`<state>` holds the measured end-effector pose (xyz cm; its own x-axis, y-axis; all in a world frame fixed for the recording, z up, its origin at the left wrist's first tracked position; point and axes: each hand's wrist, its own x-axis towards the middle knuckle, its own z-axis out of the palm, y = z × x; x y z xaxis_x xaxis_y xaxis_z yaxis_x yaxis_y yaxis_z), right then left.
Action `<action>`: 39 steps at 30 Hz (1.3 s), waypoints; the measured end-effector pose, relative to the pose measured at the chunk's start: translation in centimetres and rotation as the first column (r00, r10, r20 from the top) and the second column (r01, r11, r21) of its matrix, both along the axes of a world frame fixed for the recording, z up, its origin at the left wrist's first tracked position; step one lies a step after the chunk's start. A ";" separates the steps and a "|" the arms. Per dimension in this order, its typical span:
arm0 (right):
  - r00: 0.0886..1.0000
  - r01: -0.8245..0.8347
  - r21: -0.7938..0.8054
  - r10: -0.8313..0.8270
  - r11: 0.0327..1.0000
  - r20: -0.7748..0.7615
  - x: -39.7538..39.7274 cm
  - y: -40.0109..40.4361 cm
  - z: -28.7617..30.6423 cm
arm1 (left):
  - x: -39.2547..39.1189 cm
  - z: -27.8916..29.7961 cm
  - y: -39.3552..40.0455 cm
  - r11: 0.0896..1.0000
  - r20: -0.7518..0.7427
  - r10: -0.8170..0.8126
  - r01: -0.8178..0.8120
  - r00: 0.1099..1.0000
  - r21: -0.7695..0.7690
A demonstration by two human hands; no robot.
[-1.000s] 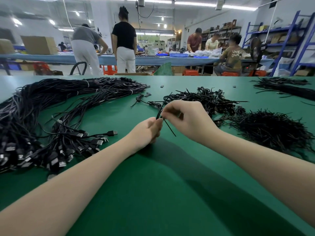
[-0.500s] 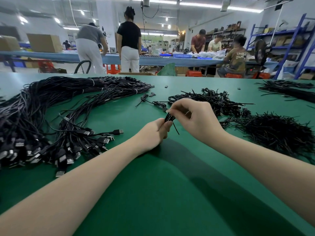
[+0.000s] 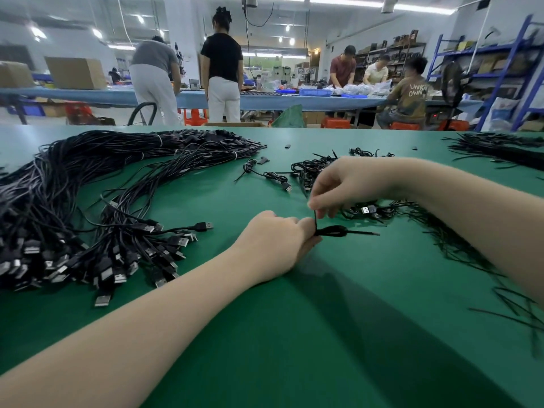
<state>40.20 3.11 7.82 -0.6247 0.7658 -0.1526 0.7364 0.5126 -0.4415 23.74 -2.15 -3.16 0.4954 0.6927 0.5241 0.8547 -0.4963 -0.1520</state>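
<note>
A small coiled black cable (image 3: 334, 231) lies just above the green table (image 3: 294, 334), one loose end pointing right. My left hand (image 3: 273, 242) grips the coil's left end between curled fingers. A thin black twist tie (image 3: 316, 220) rises from the coil, and my right hand (image 3: 341, 187), raised above the coil, pinches the tie's upper end between thumb and fingertips.
A big heap of black USB cables (image 3: 73, 207) fills the table's left. Tied coils (image 3: 276, 178) lie behind my hands, loose black ties (image 3: 459, 248) at the right, more cables (image 3: 500, 148) at the far right. Several people work at a blue table (image 3: 265, 98) beyond.
My right hand has lifted away from my left hand, drawing the tie upward. The coil now shows sticking out to the right of my left hand.
</note>
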 end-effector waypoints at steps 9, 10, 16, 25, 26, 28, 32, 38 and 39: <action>0.472 -0.030 -0.693 -0.601 0.720 -0.645 -1.6 0.0 -5.9 | -0.3 -0.3 1.2 0.964 0.802 -0.023 0.225 0.597 -0.141; 0.338 -0.019 -0.685 -0.641 0.728 -0.690 -2.9 -0.2 -6.7 | -0.4 -0.3 1.5 0.958 0.869 0.038 0.230 0.493 -0.173; 0.041 0.138 -0.607 -0.617 0.783 -0.786 -6.4 -0.9 -10.3 | -1.1 -0.6 3.1 0.928 0.922 0.226 0.220 0.313 -0.302; 0.037 0.023 -0.606 -0.606 0.796 -0.795 -5.7 -1.2 -10.5 | -1.6 -1.1 3.6 0.908 0.945 0.220 0.303 0.241 -0.289; 0.045 0.003 -0.614 -0.614 0.789 -0.788 -5.6 -1.3 -10.4 | -1.6 -1.1 3.6 0.905 0.945 0.219 0.310 0.245 -0.290; 0.083 -0.018 -0.622 -0.619 0.783 -0.781 -5.5 -1.5 -10.2 | -1.6 -1.1 3.6 0.898 0.941 0.217 0.325 0.261 -0.297; 0.146 0.021 -0.625 -0.621 0.780 -0.770 -5.0 -1.6 -10.0 | -1.7 -1.1 3.4 0.888 0.934 0.221 0.338 0.282 -0.312; 0.305 0.232 -0.497 -0.547 0.836 -0.780 -4.6 -1.5 -10.0 | -1.3 -0.9 2.8 0.899 0.901 0.227 0.276 0.371 -0.340; 0.360 0.290 -0.411 -0.496 0.864 -0.790 -4.4 -1.5 -10.1 | -1.2 -0.8 2.7 0.902 0.890 0.231 0.256 0.393 -0.347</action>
